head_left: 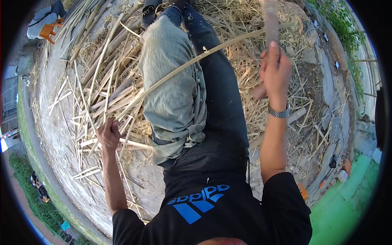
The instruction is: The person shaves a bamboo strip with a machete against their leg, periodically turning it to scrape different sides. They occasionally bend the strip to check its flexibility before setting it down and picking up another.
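My left hand (109, 134) is closed around the near end of a long, thin bamboo strip (171, 75). The strip runs up across my lap, over a dusty grey cloth (167, 85) draped on my left leg, and its far end reaches behind the blade on the right. In my right hand (277, 71), fingers wrapped round the handle, is a large knife (271, 22). Its broad blade points away from me, slightly blurred, and overlaps the strip in this view. The rounded butt of the wooden handle shows below my fist.
Bamboo strips and poles (110, 61) lie piled left of my legs. Curly shavings (245, 53) cover the ground ahead and to the right. An orange chair (48, 32) with a seated person is at the far upper left. A green surface (347, 208) lies at the lower right.
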Demonstrator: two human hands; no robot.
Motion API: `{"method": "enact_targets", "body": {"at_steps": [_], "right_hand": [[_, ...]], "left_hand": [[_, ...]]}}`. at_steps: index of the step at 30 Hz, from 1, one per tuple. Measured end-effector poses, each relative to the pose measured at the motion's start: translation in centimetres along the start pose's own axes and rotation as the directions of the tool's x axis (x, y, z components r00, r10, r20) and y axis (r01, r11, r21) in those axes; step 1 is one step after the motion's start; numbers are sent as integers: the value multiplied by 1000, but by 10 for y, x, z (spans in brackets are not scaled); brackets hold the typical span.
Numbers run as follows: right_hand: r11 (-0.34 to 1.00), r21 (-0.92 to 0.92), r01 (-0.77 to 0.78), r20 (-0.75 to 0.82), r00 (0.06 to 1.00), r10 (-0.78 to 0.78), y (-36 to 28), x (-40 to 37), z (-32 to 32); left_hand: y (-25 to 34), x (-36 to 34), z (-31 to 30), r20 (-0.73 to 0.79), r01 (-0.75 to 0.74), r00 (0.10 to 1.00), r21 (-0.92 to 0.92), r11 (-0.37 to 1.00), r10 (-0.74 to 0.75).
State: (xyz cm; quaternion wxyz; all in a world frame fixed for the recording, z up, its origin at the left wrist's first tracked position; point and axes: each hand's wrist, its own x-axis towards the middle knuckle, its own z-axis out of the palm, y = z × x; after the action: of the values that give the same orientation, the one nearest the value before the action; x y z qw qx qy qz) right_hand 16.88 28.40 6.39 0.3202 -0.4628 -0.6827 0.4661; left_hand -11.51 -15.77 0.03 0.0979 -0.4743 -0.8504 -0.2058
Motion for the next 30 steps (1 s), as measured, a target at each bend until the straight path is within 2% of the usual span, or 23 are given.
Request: {"method": "enact_targets", "body": {"at_steps": [1,3,4,5,6,8,10,11,12,14,15,16,18,20,21,22,24,25,26,27,28,30], "right_hand": [[1000,1,-7,-8,1000,7,-2,-6,4],[984,104,-144,44,989,140,-12,-28,30],[994,67,85,143,985,-94,6,-48,56],[936,33,350,136,926,-351,7,-68,80],[949,-7,315,271,914,-302,4,-85,87],[949,28,314,265,913,-310,4,-81,84],[989,-5,145,148,979,-143,1,-60,68],[989,-23,148,23,989,-148,4,-45,60],[989,-12,147,21,989,-147,7,-40,66],[997,78,13,-62,998,-8,16,-37,74],[1000,3,12,43,999,-12,-1,-57,82],[933,13,360,1,933,-360,12,-72,101],[947,29,319,170,932,-320,11,-96,104],[951,-21,308,195,934,-298,-2,-82,85],[955,2,296,130,947,-293,6,-72,81],[982,-1,190,82,979,-189,-5,-63,71],[999,41,16,150,988,-22,-10,-65,74],[991,49,124,213,968,-132,0,-75,86],[972,65,227,268,934,-236,11,-90,102],[962,109,251,387,881,-273,6,-105,105],[936,41,349,473,818,-326,4,-111,104],[958,116,262,440,852,-286,2,-101,99]], "left_hand": [[2,3,3,3,-3,1000,-5,1000,3],[12,16,11,27,-17,999,-37,999,18],[21,24,10,53,-27,998,-58,998,30],[34,34,3,85,8,996,-46,999,-4],[35,36,-2,94,-7,995,-44,999,12],[32,38,-13,151,63,987,-112,992,-46],[29,33,-16,139,64,989,-81,995,-52],[29,31,-14,134,61,990,-65,996,-52],[30,32,-11,129,49,991,-51,998,-42],[48,43,0,111,29,994,-41,999,-25],[62,49,0,102,26,995,-41,999,-22],[71,56,0,88,20,996,-42,999,-16],[62,49,4,111,84,991,-90,992,-73],[69,48,0,151,102,985,-82,991,-88],[69,48,-2,176,138,977,-74,988,-123],[72,48,-3,173,138,977,-69,988,-125],[85,59,-1,187,157,973,-105,982,-135],[95,66,-3,224,155,965,-59,986,-138],[102,73,-5,203,150,971,-102,983,-128],[104,77,-6,228,169,963,-97,981,-143],[103,77,-6,255,192,953,-88,977,-164],[97,71,-1,232,188,961,-157,970,-149]]}}
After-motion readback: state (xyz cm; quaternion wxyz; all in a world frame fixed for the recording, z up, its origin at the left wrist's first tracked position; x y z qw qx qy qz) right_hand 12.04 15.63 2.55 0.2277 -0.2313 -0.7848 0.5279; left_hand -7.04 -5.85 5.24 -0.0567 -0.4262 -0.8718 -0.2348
